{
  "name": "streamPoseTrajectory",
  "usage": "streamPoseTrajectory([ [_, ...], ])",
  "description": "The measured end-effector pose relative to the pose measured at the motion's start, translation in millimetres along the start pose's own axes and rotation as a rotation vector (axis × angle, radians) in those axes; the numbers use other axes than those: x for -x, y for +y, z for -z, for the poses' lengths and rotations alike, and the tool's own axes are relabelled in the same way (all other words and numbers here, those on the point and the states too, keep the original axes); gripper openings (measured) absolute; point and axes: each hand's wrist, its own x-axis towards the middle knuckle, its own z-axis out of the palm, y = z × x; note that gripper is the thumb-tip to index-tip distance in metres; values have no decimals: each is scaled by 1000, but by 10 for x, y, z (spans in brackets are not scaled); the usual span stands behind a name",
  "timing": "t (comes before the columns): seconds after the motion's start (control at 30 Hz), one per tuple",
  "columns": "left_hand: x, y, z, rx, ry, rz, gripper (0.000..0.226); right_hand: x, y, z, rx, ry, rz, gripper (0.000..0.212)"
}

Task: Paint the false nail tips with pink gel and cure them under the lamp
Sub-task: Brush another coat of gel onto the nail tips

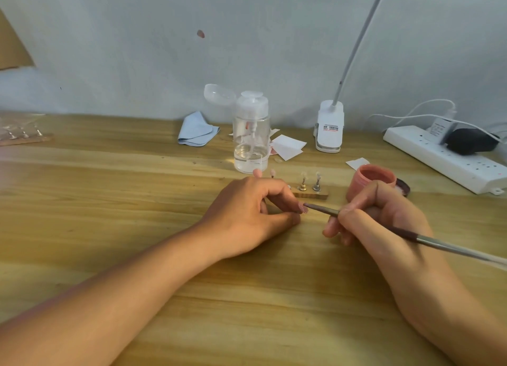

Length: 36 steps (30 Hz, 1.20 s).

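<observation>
Your forearms [123, 283] rest on the table [109, 187], the left hand [247, 215] pinching a pink nail tip [302, 208] between thumb and forefinger, the right hand [378, 220] curled round a brush [411, 234] whose bristles touch that tip. Just behind stand the holder [310, 194] with more tips [318, 175] and the open gel jar [370, 182]; farther back, a pump bottle [251, 135] and the clip lamp [329, 127].

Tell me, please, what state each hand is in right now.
Left hand: fingers pinch a false nail tip.
Right hand: fingers grip the brush, bristles at that nail tip.
</observation>
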Motion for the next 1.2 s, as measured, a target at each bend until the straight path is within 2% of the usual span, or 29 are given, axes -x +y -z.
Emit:
streamPoseTrajectory([
  [0.1, -2, -38, 2, -4, -2, -28, 8, 8, 2, -4, 18, -15, 0, 16],
  [0.3, -20, -71, 8, -14, -18, -67, 12, 20, -23, 13, -21, -24, 8, 17],
  [0.47, -31, -93, 10, -7, -22, -50, 11, 27, -15, 4, 4, -40, 21, 19],
  [0.63, -20, -97, 13, 36, -51, -46, 21, 8, -28, 22, -78, -3, 18, 16],
  [0.77, -24, -99, 19, 4, -54, -37, 16, 10, 8, 16, -72, -24, 16, 20],
  [0.87, -25, -102, 15, 9, -55, -35, 13, 7, 26, 27, -80, -13, 22, 15],
  [1.2, -17, -84, 19, 17, -66, -26, 17, 10, 15, 19, -65, -4, 2, 16],
])
